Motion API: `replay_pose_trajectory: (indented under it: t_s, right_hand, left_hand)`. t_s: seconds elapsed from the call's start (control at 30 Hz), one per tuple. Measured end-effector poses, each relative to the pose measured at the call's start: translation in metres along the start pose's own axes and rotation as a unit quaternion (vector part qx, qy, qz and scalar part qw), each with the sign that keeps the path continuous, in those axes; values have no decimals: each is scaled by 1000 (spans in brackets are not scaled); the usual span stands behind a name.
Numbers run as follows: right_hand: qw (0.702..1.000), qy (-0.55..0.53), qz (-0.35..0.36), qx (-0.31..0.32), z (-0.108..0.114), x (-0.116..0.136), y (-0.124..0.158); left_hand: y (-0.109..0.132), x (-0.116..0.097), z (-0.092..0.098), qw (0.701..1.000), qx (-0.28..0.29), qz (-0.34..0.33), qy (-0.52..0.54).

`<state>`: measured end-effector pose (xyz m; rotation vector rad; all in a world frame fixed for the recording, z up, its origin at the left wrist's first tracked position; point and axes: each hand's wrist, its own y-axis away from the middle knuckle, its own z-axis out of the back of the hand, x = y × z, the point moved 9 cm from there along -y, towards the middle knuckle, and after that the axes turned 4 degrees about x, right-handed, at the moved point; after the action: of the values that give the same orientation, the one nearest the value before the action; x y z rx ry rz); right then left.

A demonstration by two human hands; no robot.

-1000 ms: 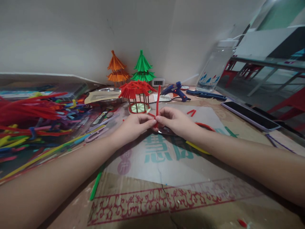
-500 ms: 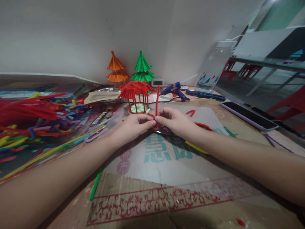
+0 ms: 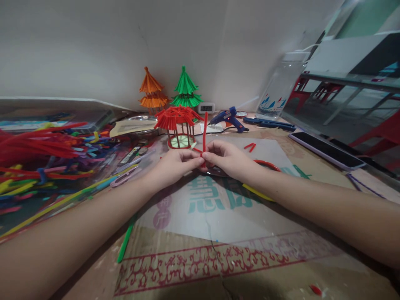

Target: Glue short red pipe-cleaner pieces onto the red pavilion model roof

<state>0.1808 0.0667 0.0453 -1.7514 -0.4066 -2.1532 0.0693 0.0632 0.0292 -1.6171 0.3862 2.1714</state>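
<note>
My left hand (image 3: 175, 166) and my right hand (image 3: 226, 157) meet at the middle of the table, fingertips pinched together on a red pipe cleaner (image 3: 204, 131) that stands upright from the pinch. Just behind the hands sits a small red pavilion (image 3: 177, 125) made of pipe cleaners on thin posts. Further back against the wall stand an orange pagoda (image 3: 151, 93) and a green pagoda (image 3: 186, 91). A red ring (image 3: 268, 165) lies partly hidden behind my right wrist.
A heap of coloured pipe cleaners (image 3: 43, 154) fills the left side. A blue glue gun (image 3: 229, 118), a small clock (image 3: 206, 108) and a clear jar (image 3: 279, 89) stand at the back. A phone (image 3: 325, 151) lies at right. A green stick (image 3: 125, 241) rests near my left forearm on the printed cardboard (image 3: 200, 266).
Almost nothing differs: both hands keep their pinch on the red pipe cleaner, and the view has drifted very slightly.
</note>
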Motion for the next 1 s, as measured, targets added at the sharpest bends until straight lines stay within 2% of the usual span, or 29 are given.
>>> replay_pose_trajectory:
  t_s: [0.47,0.53,0.6,0.7,0.77,0.9,1.0]
  right_hand:
    - [1000,8,21,15,-3,-3,-2]
    - [999,21,37,15,0,-2,-2]
    - [993,76,86,3,7,11,2]
    - [954,242,174,-18,19,43,15]
    - [922,340,184,-9,24,57,25]
    - [876,467,119,35,37,55,40]
    - [820,564,75,64,54,42,51]
  left_hand:
    - [1,3,0,1000,-1,26,8]
    - [1,2,-1,1000,0,14,4]
    - [2,0,0,1000,-3,0,1]
    - [2,-2,1,1000,-13,-6,12]
    - [2,-2,0,1000,-15,1,27]
    - [2,0,0,999,-20,17,42]
    - [2,4,-1,997,-22,22,68]
